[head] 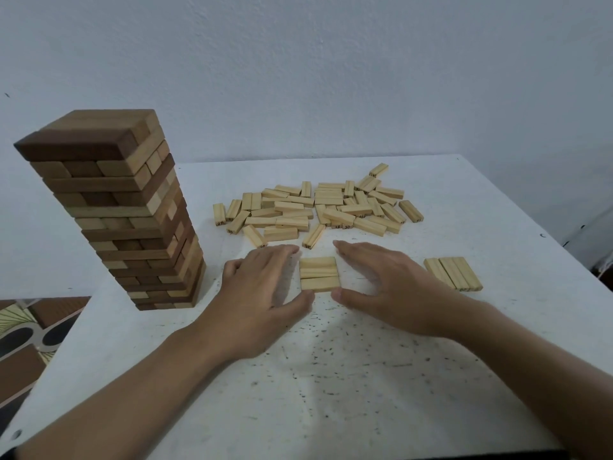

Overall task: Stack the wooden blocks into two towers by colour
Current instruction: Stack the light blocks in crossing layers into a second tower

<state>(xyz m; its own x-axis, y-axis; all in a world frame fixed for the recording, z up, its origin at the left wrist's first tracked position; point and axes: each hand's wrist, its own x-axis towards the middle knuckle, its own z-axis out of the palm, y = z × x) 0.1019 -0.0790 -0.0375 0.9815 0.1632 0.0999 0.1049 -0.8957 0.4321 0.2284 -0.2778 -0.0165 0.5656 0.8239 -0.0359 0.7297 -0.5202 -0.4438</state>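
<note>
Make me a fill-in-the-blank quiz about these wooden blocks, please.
1. The tower stands on the person's ____ side.
2. The row right of the right hand holds ____ blocks.
3. Some blocks in the pile bear printed ____.
4. The left hand and right hand flank a block set lying ____ on the table.
Missing words: left; three; numbers; flat.
</note>
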